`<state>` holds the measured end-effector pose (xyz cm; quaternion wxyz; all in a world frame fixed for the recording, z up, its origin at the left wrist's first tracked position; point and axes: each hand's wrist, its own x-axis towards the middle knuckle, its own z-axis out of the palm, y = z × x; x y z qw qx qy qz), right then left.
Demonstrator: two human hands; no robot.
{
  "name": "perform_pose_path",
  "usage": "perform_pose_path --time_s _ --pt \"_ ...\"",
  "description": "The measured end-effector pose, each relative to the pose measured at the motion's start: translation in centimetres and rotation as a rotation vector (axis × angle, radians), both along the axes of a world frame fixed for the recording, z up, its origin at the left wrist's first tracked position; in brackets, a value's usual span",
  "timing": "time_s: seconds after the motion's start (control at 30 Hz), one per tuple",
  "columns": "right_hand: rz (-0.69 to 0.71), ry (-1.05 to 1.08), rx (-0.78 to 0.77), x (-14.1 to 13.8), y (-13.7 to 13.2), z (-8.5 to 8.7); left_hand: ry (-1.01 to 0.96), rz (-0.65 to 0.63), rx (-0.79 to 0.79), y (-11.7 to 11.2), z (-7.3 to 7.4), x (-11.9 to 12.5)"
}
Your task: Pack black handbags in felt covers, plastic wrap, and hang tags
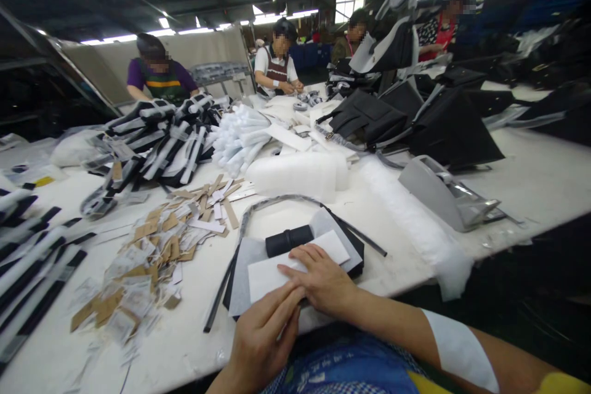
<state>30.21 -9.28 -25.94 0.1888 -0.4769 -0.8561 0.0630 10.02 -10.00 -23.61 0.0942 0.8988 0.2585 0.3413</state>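
My right hand lies flat on a white foam sheet, fingers stretched and pressing it down. The sheet rests on a flat black bag piece with a grey liner, at the near table edge. My left hand sits at the sheet's near edge, its fingers curled against it; what they pinch is hidden. A black roll lies just beyond the sheet. A long black strap arcs around the bag piece.
Brown and white paper scraps litter the white table to the left. Black-and-white wrapped straps, white foam rolls, black bags and a grey tool lie further back. Three people work at the far side.
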Motion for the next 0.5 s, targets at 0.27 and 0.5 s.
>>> perform_pose_path --time_s 0.27,0.5 --pt "0.095 0.275 -0.02 1.0 0.4 1.1 0.241 0.145 -0.04 1.5 -4.4 2.6" --pt "-0.045 0.526 -0.18 7.6 3.4 6.6 0.332 0.162 0.221 2.1 -5.7 2.4"
